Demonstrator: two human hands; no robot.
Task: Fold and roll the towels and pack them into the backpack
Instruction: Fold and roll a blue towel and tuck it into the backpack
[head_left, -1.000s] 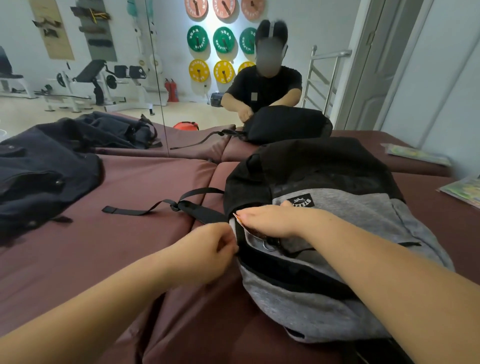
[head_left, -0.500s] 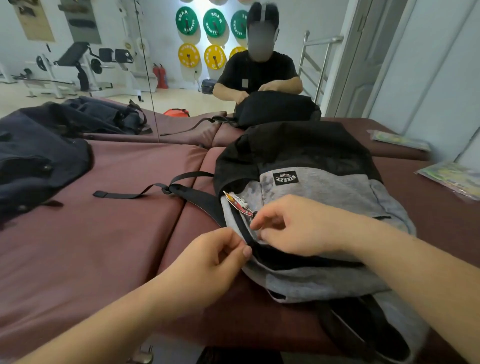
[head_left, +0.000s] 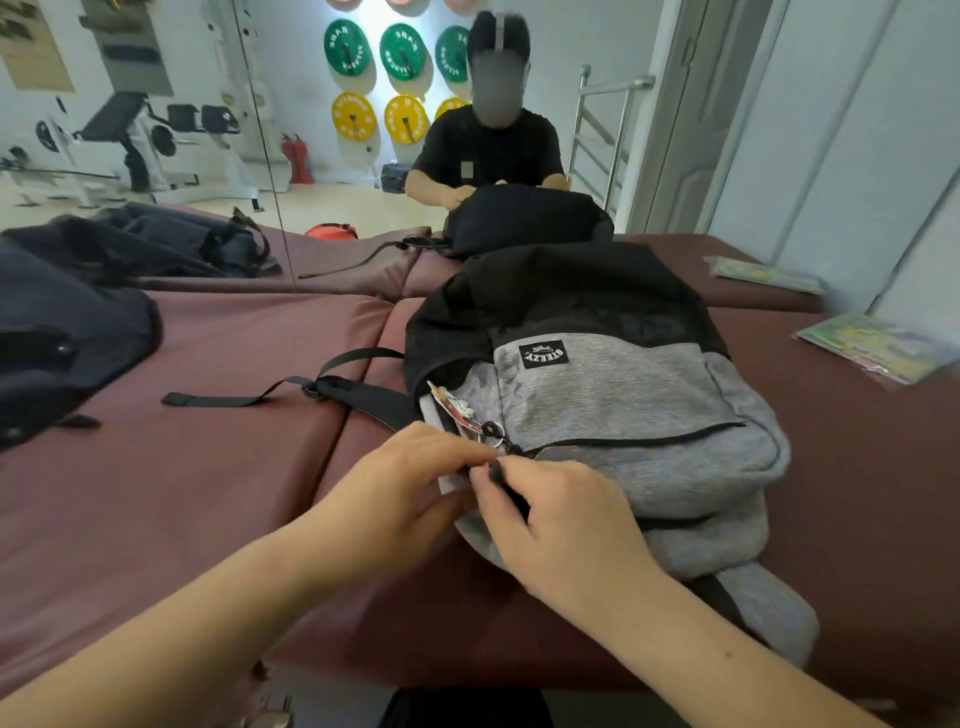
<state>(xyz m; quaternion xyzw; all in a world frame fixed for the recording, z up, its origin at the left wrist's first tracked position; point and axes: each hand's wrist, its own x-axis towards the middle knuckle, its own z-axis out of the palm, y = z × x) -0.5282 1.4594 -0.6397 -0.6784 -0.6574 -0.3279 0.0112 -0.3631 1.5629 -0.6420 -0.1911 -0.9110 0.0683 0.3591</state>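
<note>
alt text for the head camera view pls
A right hand pinches the zipper pull of a grey-and-black backpack while the left hand grips its corner. It lies on a maroon padded table, dark cloth at left.

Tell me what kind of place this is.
Probably a gym: green and yellow weight plates hang on the far wall, a workout bench stands at the left, and the backpack lies on a maroon padded surface.

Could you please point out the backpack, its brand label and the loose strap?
backpack (head_left: 623, 400): head view, grey front panel.
brand label (head_left: 544, 355): head view, patch centre.
loose strap (head_left: 208, 400): head view, flat webbing.
</note>
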